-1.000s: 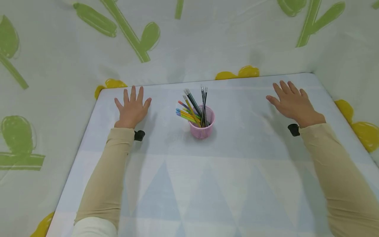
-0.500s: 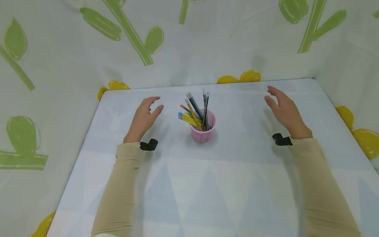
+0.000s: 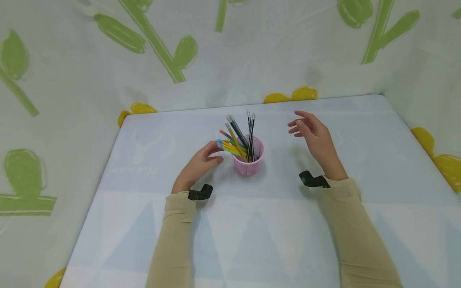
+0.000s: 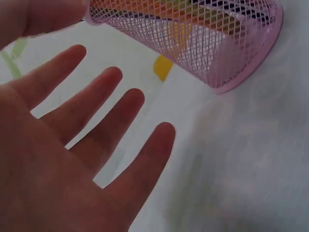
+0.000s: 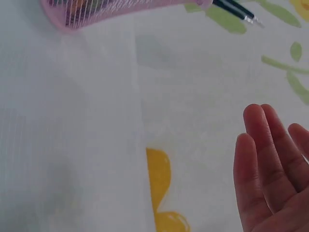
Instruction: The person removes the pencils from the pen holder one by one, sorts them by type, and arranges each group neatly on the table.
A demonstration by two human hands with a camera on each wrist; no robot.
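Note:
A pink mesh pencil cup point(image 3: 247, 168) stands upright on the table, holding several pencils point(image 3: 235, 132) and brightly coloured pens point(image 3: 226, 146) that lean mostly to the left. Just left of the cup is my left hand point(image 3: 198, 166), its fingers spread and relaxed; in the left wrist view the mesh cup point(image 4: 193, 43) is close to the thumb, and I cannot tell whether they touch. To the cup's right my right hand point(image 3: 317, 138) hovers apart from it, fingers loosely extended and holding nothing. The right wrist view shows the fingers point(image 5: 270, 154) with the cup point(image 5: 111, 9) at the top.
The table point(image 3: 252, 228) has a pale cover with light blue triangles. A white cloth wall point(image 3: 252, 60) with green plant and yellow shapes rises behind it and at both sides. A black wrist camera point(image 3: 201, 193) is strapped on each wrist.
Both hands have moved inward from the table's far sides toward the cup, the left one coming right beside it. Their flat, spread fingers have become relaxed. The cup stays in place.

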